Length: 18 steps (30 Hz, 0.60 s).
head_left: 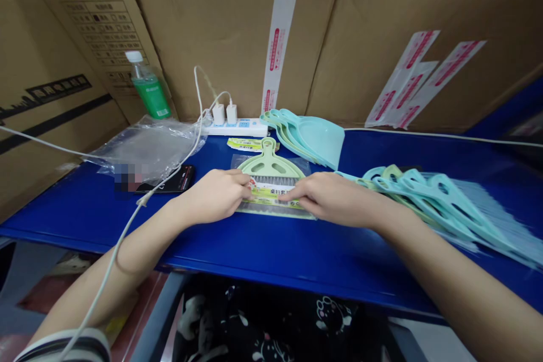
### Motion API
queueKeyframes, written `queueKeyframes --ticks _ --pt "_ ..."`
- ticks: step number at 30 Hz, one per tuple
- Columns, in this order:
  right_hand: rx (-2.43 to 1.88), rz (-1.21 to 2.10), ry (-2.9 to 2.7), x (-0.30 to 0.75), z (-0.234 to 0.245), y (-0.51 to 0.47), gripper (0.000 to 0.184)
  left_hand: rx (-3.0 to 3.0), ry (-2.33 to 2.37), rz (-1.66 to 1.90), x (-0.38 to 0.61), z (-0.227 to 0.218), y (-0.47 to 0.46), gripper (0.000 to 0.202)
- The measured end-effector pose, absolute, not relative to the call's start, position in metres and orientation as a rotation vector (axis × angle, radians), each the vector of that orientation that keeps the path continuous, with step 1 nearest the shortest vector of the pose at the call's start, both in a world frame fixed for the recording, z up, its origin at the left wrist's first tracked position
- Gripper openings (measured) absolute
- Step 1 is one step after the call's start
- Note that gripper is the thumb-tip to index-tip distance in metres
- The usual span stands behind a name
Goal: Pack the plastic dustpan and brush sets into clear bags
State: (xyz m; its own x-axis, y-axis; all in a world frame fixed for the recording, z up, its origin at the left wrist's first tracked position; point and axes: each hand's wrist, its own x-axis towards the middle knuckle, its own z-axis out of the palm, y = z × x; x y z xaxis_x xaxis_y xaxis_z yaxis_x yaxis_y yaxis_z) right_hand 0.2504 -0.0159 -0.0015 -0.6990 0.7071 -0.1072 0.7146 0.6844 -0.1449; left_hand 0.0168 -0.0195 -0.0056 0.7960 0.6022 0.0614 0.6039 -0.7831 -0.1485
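A pale green dustpan and brush set (268,165) lies flat on the blue table, its handle pointing away from me, with clear plastic film around it. Across its grey bristles runs a yellow and white paper label (271,194). My left hand (218,195) is closed at the label's left end, fingers curled together on it. My right hand (328,198) rests at the right end; its index finger is stretched out onto the label, and the thumb sits lower. The palms and some fingertips are hidden.
Blue dustpans (316,136) lie stacked behind. Several blue and green brushes (441,203) are piled at the right. A loose yellow label (246,144), a power strip (244,126), plastic bags (148,144), a dark phone-like object (180,180) and a green bottle (151,93) are there. A white cable (127,226) crosses my left arm.
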Motion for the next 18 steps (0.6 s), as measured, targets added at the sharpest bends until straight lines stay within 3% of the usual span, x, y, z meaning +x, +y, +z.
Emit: queueKeyframes --ticks 18 --pt "1.323 -0.363 2.676 0.274 0.015 -0.015 0.048 -2.807 -1.322 0.188 0.000 0.012 -0.016 0.048"
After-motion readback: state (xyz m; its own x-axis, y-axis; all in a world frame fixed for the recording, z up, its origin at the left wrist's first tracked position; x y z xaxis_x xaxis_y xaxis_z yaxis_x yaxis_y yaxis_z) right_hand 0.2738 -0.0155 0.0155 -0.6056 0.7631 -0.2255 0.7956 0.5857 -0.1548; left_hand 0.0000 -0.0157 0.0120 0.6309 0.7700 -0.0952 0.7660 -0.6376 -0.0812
